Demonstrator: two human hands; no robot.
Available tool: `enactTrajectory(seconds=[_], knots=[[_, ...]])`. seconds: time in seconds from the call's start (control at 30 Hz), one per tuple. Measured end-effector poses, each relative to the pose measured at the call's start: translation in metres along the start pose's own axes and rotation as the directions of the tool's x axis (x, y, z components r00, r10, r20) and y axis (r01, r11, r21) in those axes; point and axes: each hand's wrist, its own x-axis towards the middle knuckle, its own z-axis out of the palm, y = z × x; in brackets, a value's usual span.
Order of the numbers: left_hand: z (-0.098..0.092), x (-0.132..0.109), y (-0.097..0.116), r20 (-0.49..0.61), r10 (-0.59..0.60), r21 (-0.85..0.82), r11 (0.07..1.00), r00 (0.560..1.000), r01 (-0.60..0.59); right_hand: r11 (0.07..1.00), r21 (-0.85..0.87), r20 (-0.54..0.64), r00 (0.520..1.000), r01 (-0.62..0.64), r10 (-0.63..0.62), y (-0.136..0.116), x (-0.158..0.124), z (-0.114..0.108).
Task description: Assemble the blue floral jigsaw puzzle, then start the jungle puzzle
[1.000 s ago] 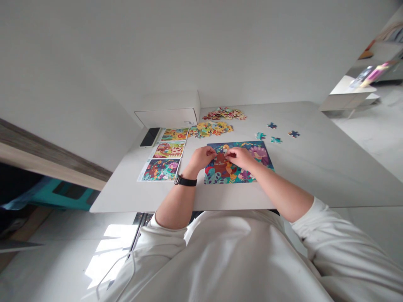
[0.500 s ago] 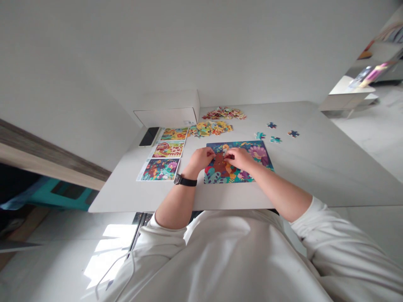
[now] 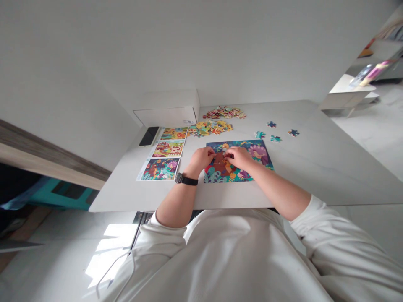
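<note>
A colourful jigsaw puzzle (image 3: 248,175) lies flat near the front edge of the table, showing a brown bear, plants and a purple peacock. At its left side is my left hand (image 3: 203,158), fingers pinched at the edge of a brown puzzle piece (image 3: 219,157). From the right, my right hand (image 3: 238,157) pinches at the same piece, over the bear. A faint seam shows along the piece's lower edge; the fingertips partly cover it. I cannot tell whether it lies fully flat.
Several loose pieces, one a dark blue puzzle piece (image 3: 293,133), lie behind right. At the back are a yellow pile of pieces (image 3: 215,127), a red pile of pieces (image 3: 224,112) and a white box (image 3: 165,115). Picture cards (image 3: 160,169) and a phone (image 3: 149,136) lie left.
The brown area between my fingertips has shifted slightly and a pale gap beside my right fingers looks smaller. Both hands stay in nearly the same place.
</note>
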Motion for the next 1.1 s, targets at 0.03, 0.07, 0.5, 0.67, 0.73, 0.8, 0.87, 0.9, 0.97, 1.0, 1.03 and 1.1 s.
enactTrajectory(seconds=[0.03,0.07,0.5,0.67,0.73,0.8,0.87,0.9,0.97,1.0,1.03,1.1], knots=[[0.0004,0.0,-0.0001,0.001,-0.002,0.0,1.0,1.0,0.002,1.0,-0.003,0.0,1.0,0.002,-0.002,0.0,0.0,-0.0002],[0.0008,0.0,-0.0002,0.003,-0.005,-0.001,1.0,1.0,0.005,1.0,-0.005,0.001,1.0,0.005,-0.005,-0.0002,-0.0001,-0.0005],[-0.0003,-0.0011,0.0004,0.036,0.003,-0.013,1.0,0.999,-0.002,0.996,-0.07,0.016,0.998,0.054,-0.053,-0.0036,-0.0018,-0.0037],[0.0001,-0.0009,0.0017,0.039,-0.01,-0.015,1.0,0.999,0.011,0.993,-0.104,0.055,0.997,0.056,-0.05,-0.0046,-0.0025,-0.0053],[0.0,-0.0012,0.0026,0.039,-0.016,-0.014,1.0,0.999,0.016,0.992,-0.111,0.063,0.997,0.056,-0.049,-0.005,-0.0025,-0.0057],[0.0004,-0.0012,0.0031,0.038,-0.02,-0.013,1.0,0.999,0.02,0.991,-0.122,0.064,0.997,0.058,-0.051,-0.0054,-0.0026,-0.0058],[0.0014,-0.0005,0.0027,0.035,-0.023,-0.011,1.0,0.999,0.023,0.989,-0.138,0.064,0.997,0.059,-0.051,-0.006,-0.0026,-0.0055],[0.0021,0.0,0.0022,0.032,-0.024,-0.011,1.0,0.999,0.024,0.988,-0.146,0.063,0.997,0.058,-0.049,-0.0065,-0.0026,-0.0053],[0.0035,0.0012,0.0012,0.024,-0.026,-0.01,1.0,0.999,0.026,0.985,-0.162,0.062,0.997,0.052,-0.043,-0.0077,-0.0026,-0.0048],[0.0041,0.0018,0.0006,0.021,-0.027,-0.01,1.0,0.999,0.027,0.985,-0.167,0.061,0.997,0.05,-0.04,-0.0082,-0.0025,-0.0046],[0.0045,0.0023,0.0002,0.02,-0.029,-0.011,1.0,0.999,0.029,0.984,-0.17,0.061,0.997,0.047,-0.037,-0.0087,-0.0024,-0.0046],[0.005,0.003,-0.0006,0.02,-0.034,-0.015,0.999,0.999,0.034,0.985,-0.165,0.068,0.997,0.052,-0.041,-0.0091,-0.0023,-0.0049]])
